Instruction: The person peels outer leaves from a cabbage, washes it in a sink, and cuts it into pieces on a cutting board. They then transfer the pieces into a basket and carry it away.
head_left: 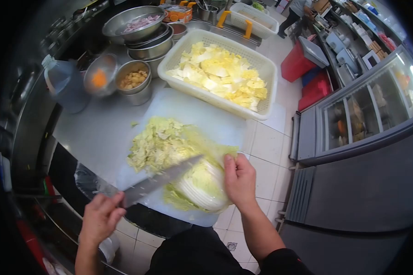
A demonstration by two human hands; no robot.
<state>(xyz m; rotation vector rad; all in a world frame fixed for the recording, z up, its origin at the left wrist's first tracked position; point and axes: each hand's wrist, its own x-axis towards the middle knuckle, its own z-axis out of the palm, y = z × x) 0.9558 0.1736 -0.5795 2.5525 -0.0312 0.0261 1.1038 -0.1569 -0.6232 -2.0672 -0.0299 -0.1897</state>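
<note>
A large knife (163, 178) is in my left hand (101, 215), its blade angled up to the right over chopped cabbage. My right hand (239, 178) pinches a green cabbage leaf (215, 147), which is blurred and stretches to the left. Below the leaf, a cabbage piece (202, 185) with white ribs lies on the pale cutting board (220, 120). Chopped green cabbage (156, 140) is heaped at the left of the board. Behind the board, a white perforated basket (188, 89) holds cut yellow cabbage (220, 68).
Stacked metal bowls (151, 48), one with sliced onion, stand at the back left. Near them are a bowl of brown chunks (133, 79), a bowl with something orange (98, 77) and a plastic jug (64, 85). A glass-door fridge (362, 110) is right; a person (297, 13) stands far off.
</note>
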